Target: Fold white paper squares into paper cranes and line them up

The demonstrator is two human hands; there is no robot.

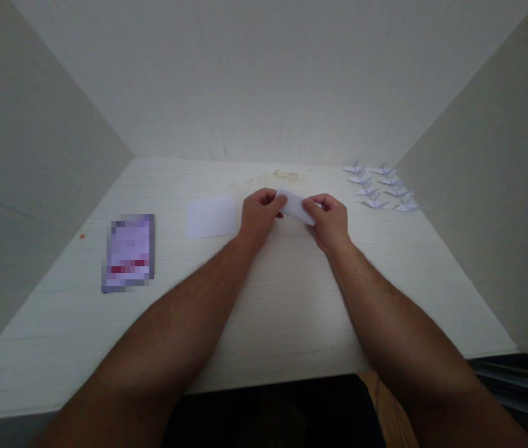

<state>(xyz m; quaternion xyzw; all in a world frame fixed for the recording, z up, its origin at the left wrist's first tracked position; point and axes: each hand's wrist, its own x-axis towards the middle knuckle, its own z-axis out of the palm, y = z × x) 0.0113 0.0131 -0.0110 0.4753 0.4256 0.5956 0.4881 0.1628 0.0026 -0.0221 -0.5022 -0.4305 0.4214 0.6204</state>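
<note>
A small white piece of paper (294, 205), apparently folded, is held up between both hands just above the table. My left hand (261, 214) pinches its left end, thumb on top. At the other end my right hand (330, 218) grips the paper between thumb and fingers. The paper tilts down toward the right. Beside my left hand lies a white paper sheet (212, 216), flat on the table. Several folded white paper cranes (378, 186) stand grouped at the back right, beyond my right hand.
The pale table (292, 311) is enclosed by a back wall (268, 81) and two side walls. On the left lies a blurred-out purple and dark rectangular item (128, 252), with a tiny orange bit (82, 236) near it. Yellowish stains (286, 177) mark the table's back edge.
</note>
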